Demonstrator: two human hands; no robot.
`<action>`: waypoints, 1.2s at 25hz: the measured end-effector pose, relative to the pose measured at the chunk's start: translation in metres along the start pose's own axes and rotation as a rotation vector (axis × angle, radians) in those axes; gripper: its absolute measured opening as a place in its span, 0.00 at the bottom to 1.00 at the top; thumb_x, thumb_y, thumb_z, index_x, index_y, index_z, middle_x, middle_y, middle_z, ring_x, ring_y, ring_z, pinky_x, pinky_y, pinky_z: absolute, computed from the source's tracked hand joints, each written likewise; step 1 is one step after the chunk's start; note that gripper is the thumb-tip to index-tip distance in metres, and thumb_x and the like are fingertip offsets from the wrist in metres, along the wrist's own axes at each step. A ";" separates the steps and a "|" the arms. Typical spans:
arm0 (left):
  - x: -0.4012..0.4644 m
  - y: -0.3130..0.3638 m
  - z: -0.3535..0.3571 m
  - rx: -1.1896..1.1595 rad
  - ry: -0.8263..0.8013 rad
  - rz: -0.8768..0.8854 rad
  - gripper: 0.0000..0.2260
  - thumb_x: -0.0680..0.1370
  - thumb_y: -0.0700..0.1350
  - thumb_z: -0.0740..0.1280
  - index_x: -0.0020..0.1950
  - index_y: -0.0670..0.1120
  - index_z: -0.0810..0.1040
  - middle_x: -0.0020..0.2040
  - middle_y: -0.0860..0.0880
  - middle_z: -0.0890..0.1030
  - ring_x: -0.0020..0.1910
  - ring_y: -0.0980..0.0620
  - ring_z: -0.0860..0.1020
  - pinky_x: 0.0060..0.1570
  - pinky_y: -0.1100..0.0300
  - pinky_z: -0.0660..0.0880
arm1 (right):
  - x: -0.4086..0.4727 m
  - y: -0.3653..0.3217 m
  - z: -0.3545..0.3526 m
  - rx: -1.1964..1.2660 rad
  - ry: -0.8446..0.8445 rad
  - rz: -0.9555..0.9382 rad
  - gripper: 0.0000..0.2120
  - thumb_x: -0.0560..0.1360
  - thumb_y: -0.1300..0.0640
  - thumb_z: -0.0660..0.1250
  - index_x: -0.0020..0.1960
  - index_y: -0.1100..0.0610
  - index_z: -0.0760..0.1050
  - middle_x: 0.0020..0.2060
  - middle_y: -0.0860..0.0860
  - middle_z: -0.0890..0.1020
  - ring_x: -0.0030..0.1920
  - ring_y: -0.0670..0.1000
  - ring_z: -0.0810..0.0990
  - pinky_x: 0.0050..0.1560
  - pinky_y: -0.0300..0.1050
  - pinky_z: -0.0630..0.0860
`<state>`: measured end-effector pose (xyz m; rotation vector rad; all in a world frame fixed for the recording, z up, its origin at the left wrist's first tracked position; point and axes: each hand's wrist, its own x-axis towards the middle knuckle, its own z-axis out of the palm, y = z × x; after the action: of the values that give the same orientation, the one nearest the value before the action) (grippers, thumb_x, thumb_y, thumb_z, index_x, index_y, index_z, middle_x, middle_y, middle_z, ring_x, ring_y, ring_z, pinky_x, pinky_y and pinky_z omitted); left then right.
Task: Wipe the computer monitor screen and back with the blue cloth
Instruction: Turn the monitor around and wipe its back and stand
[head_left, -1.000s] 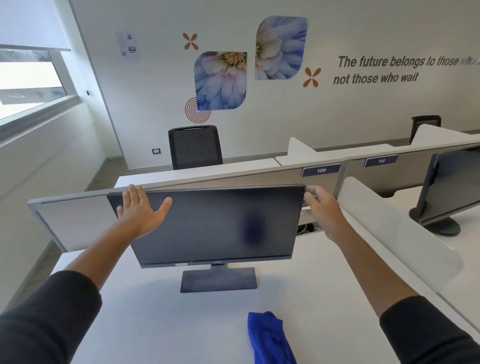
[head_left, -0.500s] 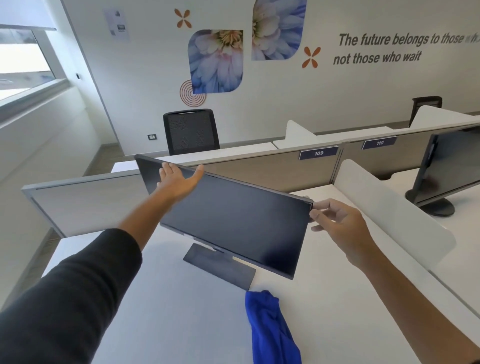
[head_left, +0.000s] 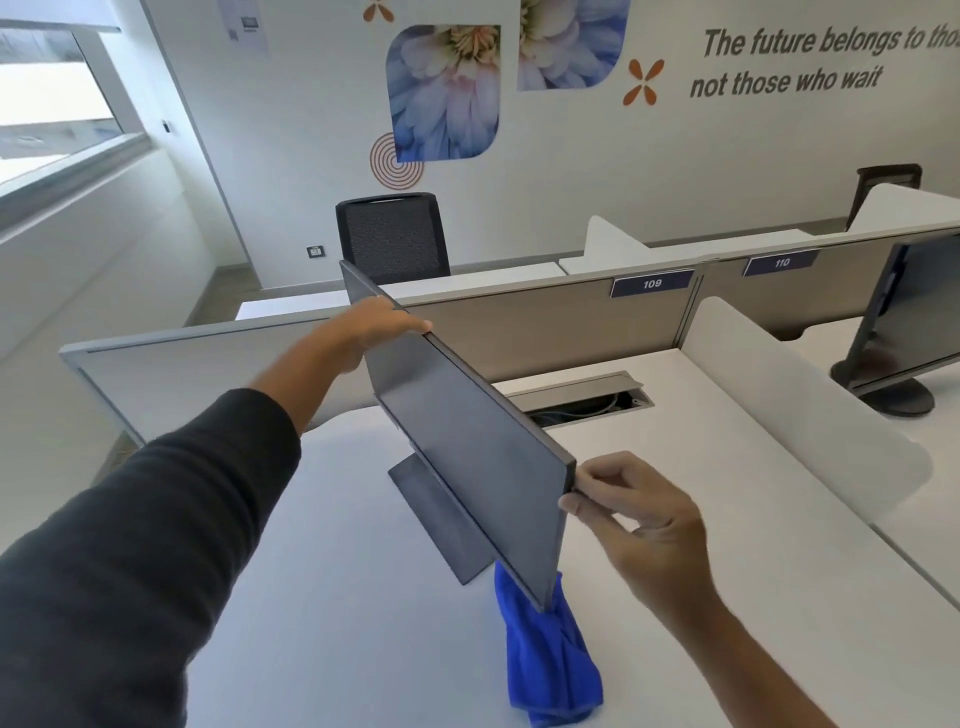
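The dark monitor (head_left: 467, 447) stands on the white desk (head_left: 311, 597), turned nearly edge-on so its screen faces left. Its flat stand base (head_left: 436, 525) sits beneath. My left hand (head_left: 374, 325) lies over the far top edge, fingers straight across it. My right hand (head_left: 628, 514) pinches the near right edge between thumb and curled fingers. The crumpled blue cloth (head_left: 550, 660) lies on the desk, partly under the screen's lower near corner, with neither hand on it.
A grey partition (head_left: 545, 322) with labels 109 and 110 runs behind the desk. An open cable tray (head_left: 582, 400) sits behind the monitor. A white side divider (head_left: 795, 400) and a second monitor (head_left: 904, 322) are at right. A black chair (head_left: 392, 236) stands beyond.
The monitor has swivelled from facing me to almost edge-on, its right edge swinging toward me. My left hand went back with the far edge; my right hand came nearer over the cloth.
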<state>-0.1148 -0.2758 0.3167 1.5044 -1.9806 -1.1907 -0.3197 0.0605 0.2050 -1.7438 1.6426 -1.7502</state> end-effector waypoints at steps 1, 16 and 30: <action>0.001 0.003 -0.001 -0.008 -0.010 -0.010 0.23 0.77 0.51 0.78 0.65 0.39 0.77 0.64 0.43 0.76 0.64 0.44 0.73 0.63 0.48 0.71 | -0.006 -0.002 0.009 0.018 0.010 -0.046 0.09 0.75 0.67 0.80 0.54 0.59 0.89 0.49 0.48 0.85 0.47 0.53 0.85 0.47 0.38 0.81; -0.009 0.042 0.002 0.232 -0.235 -0.025 0.22 0.76 0.27 0.64 0.68 0.40 0.81 0.69 0.42 0.80 0.77 0.38 0.70 0.82 0.39 0.59 | -0.047 -0.082 0.162 -0.232 -0.325 -0.359 0.29 0.80 0.61 0.73 0.79 0.54 0.74 0.57 0.48 0.80 0.44 0.49 0.79 0.36 0.44 0.76; -0.043 0.059 0.003 0.687 -0.274 0.164 0.33 0.75 0.26 0.59 0.75 0.51 0.78 0.64 0.45 0.83 0.63 0.39 0.81 0.60 0.37 0.82 | -0.006 -0.137 0.265 -0.521 -0.792 -0.152 0.22 0.75 0.57 0.79 0.66 0.57 0.75 0.38 0.53 0.58 0.34 0.51 0.64 0.36 0.44 0.66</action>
<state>-0.1368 -0.2310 0.3697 1.4682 -2.8332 -0.6995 -0.0352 -0.0277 0.2265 -2.3838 1.6585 -0.4917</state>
